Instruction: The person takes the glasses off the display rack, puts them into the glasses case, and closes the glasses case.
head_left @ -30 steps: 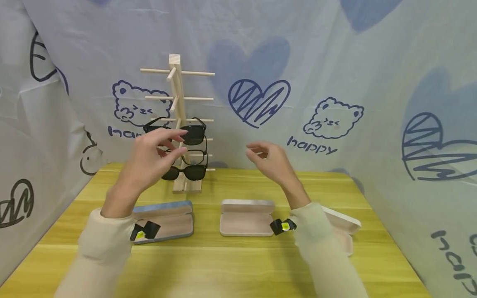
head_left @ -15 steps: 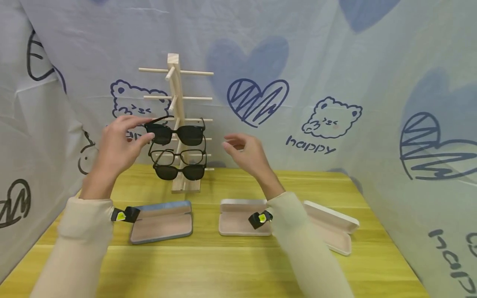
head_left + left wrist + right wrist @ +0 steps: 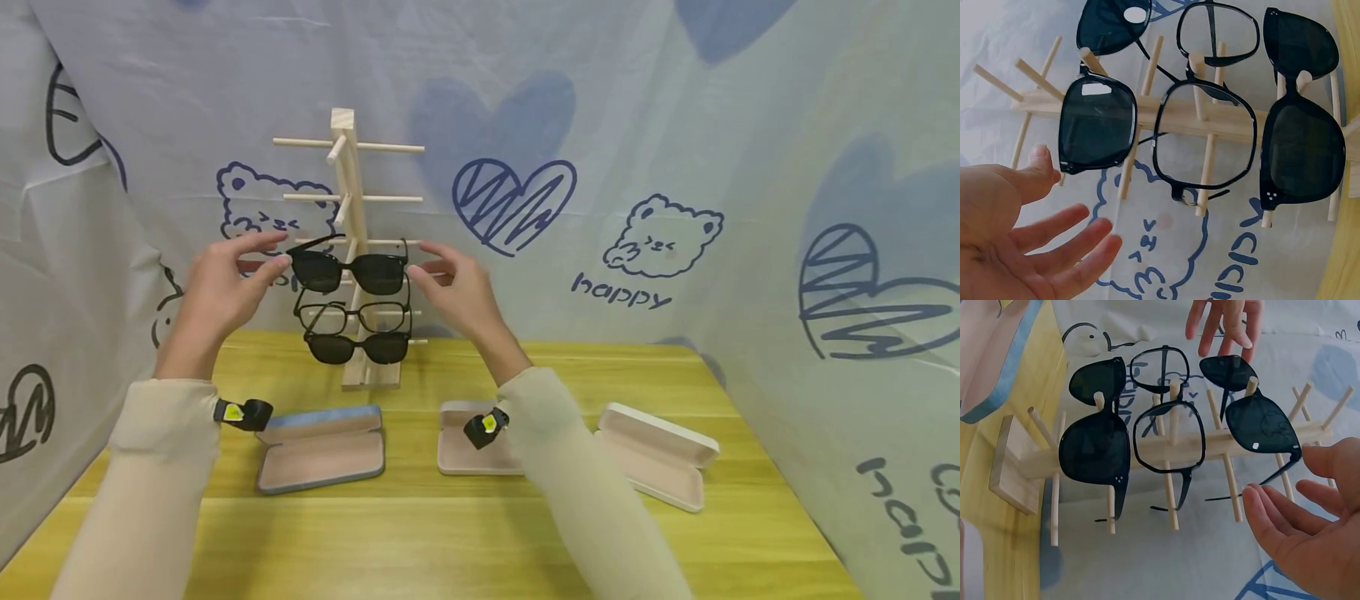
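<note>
Black-framed sunglasses with dark lenses (image 3: 378,274), top pair on the pale wooden peg stand (image 3: 349,175), sit between my two hands, level with my fingertips. My left hand (image 3: 221,287) is just beside their left end, thumb and fingers wide apart, holding nothing; a small gap shows in the left wrist view. My right hand (image 3: 465,296) is at their right hinge, thumb parted from loosely bent fingers, not gripping; can't tell if the thumb touches. Below on the pegs: black-framed clear glasses (image 3: 384,317), then lower dark sunglasses (image 3: 387,347). Stand is by the back edge of the yellow wood-grain tabletop (image 3: 487,533), left of middle. Cases, lids up: blue-grey one (image 3: 322,461) toward the left edge, white one (image 3: 465,454) mid-table, second white one (image 3: 663,467) toward the right edge. Printed cloth backdrop (image 3: 420,50) reads "happy" (image 3: 621,290) beside a bear face; lower-right lettering is cut off.
</note>
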A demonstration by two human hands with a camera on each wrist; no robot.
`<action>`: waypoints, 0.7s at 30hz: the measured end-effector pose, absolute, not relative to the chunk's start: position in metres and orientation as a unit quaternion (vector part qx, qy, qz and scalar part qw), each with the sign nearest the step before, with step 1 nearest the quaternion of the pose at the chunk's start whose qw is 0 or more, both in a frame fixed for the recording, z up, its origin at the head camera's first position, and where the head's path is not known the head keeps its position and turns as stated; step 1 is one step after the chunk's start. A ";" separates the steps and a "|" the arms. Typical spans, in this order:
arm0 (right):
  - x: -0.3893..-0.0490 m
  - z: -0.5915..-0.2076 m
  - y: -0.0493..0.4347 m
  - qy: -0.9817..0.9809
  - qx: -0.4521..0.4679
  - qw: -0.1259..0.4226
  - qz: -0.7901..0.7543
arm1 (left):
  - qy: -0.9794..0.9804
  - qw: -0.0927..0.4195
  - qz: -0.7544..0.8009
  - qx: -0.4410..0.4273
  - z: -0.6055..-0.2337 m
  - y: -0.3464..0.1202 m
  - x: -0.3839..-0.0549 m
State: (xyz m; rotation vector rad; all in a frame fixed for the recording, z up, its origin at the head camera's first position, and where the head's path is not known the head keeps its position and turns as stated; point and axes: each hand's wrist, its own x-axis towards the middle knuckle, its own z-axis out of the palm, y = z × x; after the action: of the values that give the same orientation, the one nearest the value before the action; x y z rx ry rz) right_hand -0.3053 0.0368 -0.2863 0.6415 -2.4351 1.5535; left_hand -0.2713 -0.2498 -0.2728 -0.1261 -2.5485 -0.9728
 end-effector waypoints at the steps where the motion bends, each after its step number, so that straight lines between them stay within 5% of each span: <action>1: -0.306 -0.286 0.035 -0.818 0.217 0.089 0.526 | -0.914 0.201 -0.349 -0.046 -0.274 -0.250 -0.273; 10: -0.308 -0.286 0.024 -0.781 0.228 0.065 0.578 | -0.907 0.169 -0.383 -0.047 -0.281 -0.248 -0.280; 21: -0.302 -0.279 0.019 -0.779 0.232 0.075 0.578 | -0.851 0.225 -0.473 -0.042 -0.280 -0.242 -0.276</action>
State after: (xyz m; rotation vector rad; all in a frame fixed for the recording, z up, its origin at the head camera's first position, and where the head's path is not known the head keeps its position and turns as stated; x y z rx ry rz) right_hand -0.3016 0.0191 -0.2785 0.6965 -2.3374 1.7331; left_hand -0.2764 -0.2422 -0.2797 -0.1152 -2.3473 -1.3048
